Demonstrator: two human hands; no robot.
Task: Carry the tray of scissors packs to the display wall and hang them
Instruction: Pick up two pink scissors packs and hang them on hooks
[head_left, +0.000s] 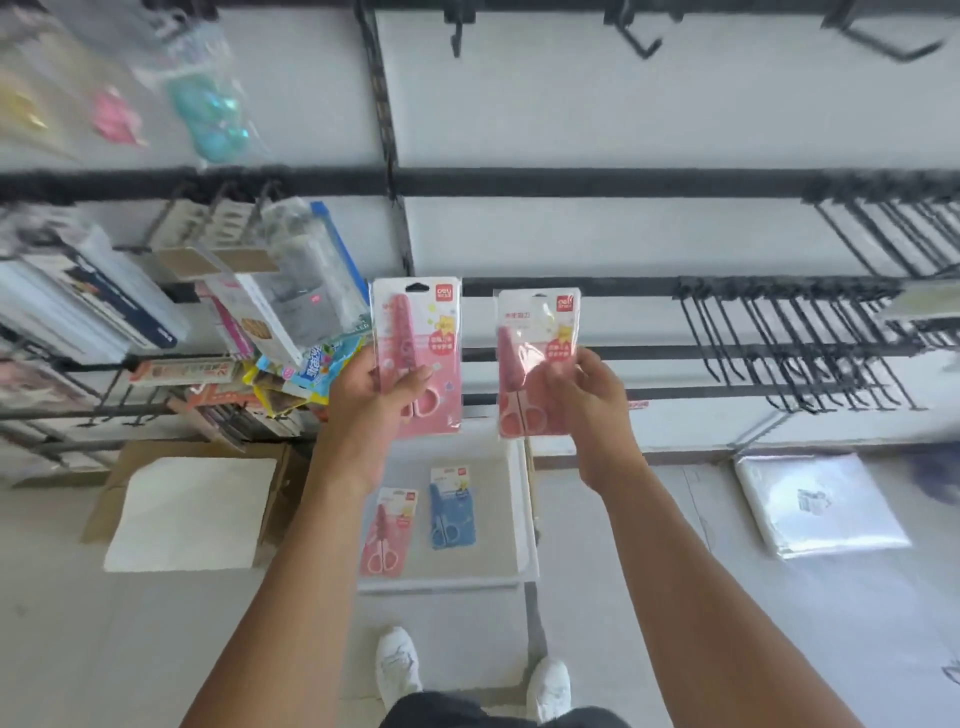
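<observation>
A pink pack in each hand, raised to the wall.

My left hand (379, 400) pinches one pack (421, 332) low down; my right hand (582, 400) pinches the other pack (540, 332) the same way. The tray (511, 519) sits on the floor below, two packs left in it. I judge it best to hang one at a time: level its top slot with a bare hook (727, 338), then slide it on straight.
</observation>
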